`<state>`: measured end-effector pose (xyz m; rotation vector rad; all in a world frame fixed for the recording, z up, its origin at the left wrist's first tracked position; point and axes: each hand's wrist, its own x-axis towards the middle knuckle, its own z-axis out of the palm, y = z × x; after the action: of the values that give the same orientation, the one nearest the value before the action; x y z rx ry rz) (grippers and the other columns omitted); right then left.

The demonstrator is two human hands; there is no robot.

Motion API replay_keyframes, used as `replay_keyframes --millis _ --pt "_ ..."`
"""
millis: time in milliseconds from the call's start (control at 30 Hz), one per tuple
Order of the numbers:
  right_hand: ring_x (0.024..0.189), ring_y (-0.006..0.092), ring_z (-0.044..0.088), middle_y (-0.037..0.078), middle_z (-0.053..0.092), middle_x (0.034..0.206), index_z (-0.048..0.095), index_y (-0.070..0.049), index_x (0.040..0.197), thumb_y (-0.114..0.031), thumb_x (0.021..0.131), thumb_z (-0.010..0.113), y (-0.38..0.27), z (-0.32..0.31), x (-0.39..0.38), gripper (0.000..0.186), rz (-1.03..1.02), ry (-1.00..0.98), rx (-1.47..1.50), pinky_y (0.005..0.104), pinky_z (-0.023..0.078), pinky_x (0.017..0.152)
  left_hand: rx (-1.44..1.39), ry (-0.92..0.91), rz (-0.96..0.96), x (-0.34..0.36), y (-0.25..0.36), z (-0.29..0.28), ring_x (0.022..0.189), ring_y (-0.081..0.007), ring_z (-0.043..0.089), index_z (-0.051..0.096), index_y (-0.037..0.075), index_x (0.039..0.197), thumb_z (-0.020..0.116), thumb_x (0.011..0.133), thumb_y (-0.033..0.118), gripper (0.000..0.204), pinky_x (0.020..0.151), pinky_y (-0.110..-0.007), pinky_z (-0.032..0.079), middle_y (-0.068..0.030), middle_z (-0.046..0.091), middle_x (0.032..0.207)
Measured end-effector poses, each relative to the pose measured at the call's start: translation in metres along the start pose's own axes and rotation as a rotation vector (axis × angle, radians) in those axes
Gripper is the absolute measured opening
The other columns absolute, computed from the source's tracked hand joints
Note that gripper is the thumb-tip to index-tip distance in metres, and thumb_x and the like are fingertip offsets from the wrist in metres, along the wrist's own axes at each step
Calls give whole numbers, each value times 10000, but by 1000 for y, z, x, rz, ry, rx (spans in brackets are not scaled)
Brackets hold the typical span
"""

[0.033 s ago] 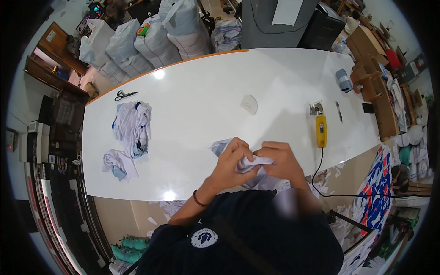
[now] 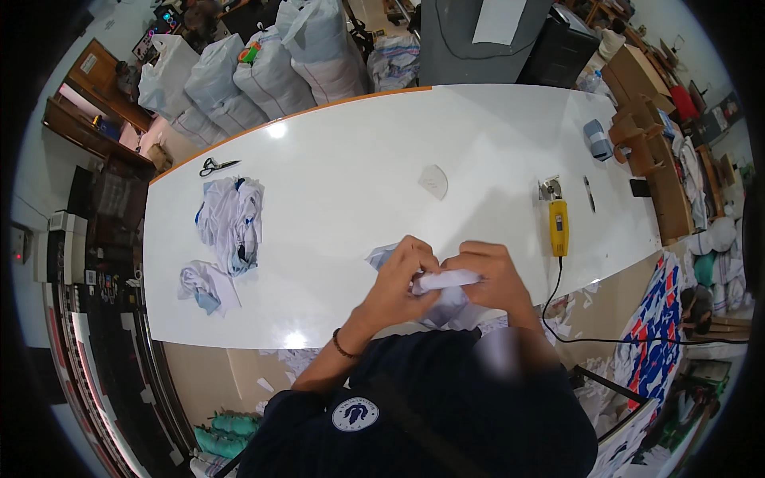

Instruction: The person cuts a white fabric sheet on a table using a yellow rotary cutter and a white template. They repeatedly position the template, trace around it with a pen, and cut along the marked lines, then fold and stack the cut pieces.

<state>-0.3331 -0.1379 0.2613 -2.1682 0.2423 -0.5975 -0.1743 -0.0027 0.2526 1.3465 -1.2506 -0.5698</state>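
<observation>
Cloth, white and folded, is gripped between two bare hands over the near edge of a white table, just in front of the wearer's dark shirt. The left hand is curled, thumb and fingers pinched on one end; the right hand is likewise bent tight on the other. Both hide part of the fabric, which hangs below them and shows pale blue beyond the left knuckles. Full sacks line the table's far side. On its left lie a rumpled heap, a smaller pile just nearer and scissors beyond. A corded yellow cutter lies to the right, a pale cut piece beyond the hands, a pen beside the cutter.
</observation>
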Motion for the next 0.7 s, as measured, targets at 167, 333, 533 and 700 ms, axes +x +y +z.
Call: replay_keyframes --millis 167,333,533,700 --pt "689 218 579 58 535 784 755 -103 912 65 571 677 -6 -29 22 388 -35 102 -32 319 438 565 266 -127 15 25 -47 -14 855 -257 648 648 55 1083 638 699 -97 413 660 -308 533 -132 655 976" --pt "757 265 642 61 572 881 723 -119 948 75 582 671 8 -75 45 417 -1 343 -508 378 511 635 387 117 -95 60 -75 -43 676 -325 653 647 27 1107 555 729 -62 399 642 -355 511 -216 632 768" --pt "826 320 621 138 586 907 687 -14 988 87 669 609 -7 -116 44 344 -98 608 -680 356 509 731 600 361 449 95 59 -119 561 -184 600 682 28 917 583 685 -83 276 565 -265 491 -69 684 788" --pt "896 331 580 143 589 933 716 -28 937 -76 705 618 -4 -122 -30 257 -98 561 -648 409 464 755 932 -33 607 1 89 -131 549 -137 565 731 66 1035 711 678 91 358 462 -288 467 -8 556 737"
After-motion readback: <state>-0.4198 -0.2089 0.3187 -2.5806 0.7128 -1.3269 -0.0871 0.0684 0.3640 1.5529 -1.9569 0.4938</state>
